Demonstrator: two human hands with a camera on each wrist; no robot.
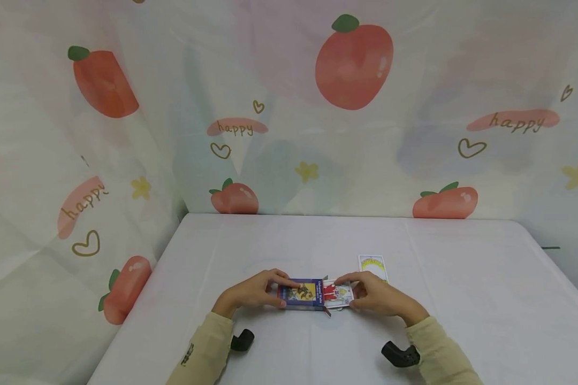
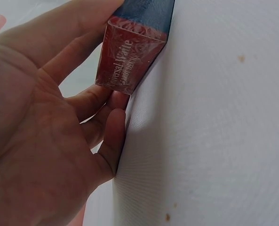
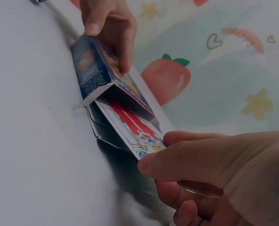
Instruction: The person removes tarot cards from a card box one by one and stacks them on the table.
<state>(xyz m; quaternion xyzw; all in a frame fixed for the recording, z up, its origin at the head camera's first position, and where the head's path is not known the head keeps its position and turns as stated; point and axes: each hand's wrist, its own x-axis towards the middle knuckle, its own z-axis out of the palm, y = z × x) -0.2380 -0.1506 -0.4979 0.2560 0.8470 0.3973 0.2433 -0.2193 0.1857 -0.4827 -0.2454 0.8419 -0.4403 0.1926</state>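
A blue tarot card box (image 1: pixel 304 294) lies on the white table, its flaps folded out at the right end. My left hand (image 1: pixel 260 290) grips it by the left end, thumb on the near side and a finger over the top. The left wrist view shows the box's red end (image 2: pixel 127 56) with "Universal Waite" lettering. Out of the opening sticks a tarot card (image 1: pixel 339 294) with a red figure, partly inside the box. My right hand (image 1: pixel 378 295) pinches that card's outer end between thumb and fingers, plainly seen in the right wrist view.
Behind my right hand lies a loose card (image 1: pixel 373 266) with a yellow design, partly covered by the hand. Black curved pieces (image 1: pixel 243 340) sit by both wrists. A fruit-printed cloth (image 1: pixel 289 107) hangs along the table's back and left sides.
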